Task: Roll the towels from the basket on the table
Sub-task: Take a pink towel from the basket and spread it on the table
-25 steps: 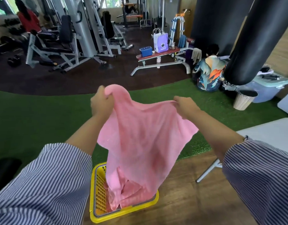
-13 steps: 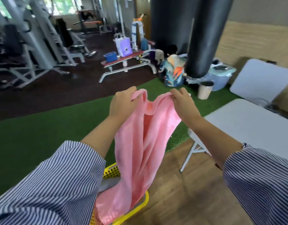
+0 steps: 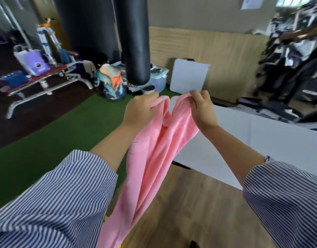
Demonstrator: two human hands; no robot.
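A pink towel [image 3: 150, 167] hangs in long folds from both my hands. My left hand [image 3: 139, 111] grips one top corner and my right hand [image 3: 203, 108] grips the other, the two hands close together at chest height. The towel's lower end drops out of view at the bottom edge, where a sliver of the yellow basket [image 3: 105, 218] shows beside my left sleeve. The white folding table [image 3: 261, 140] stands just right of and beyond my hands.
A black punching bag [image 3: 134, 42] hangs ahead. Behind it sit a person in a colourful shirt [image 3: 112, 83], a pale blue storage bin [image 3: 158, 77] and a white board [image 3: 189, 76] leaning on the wall. A bench with bags stands at left, exercise machines at right.
My view has swung right, toward the white table. My hands have come closer together with the towel, which has lifted almost fully clear of the basket.
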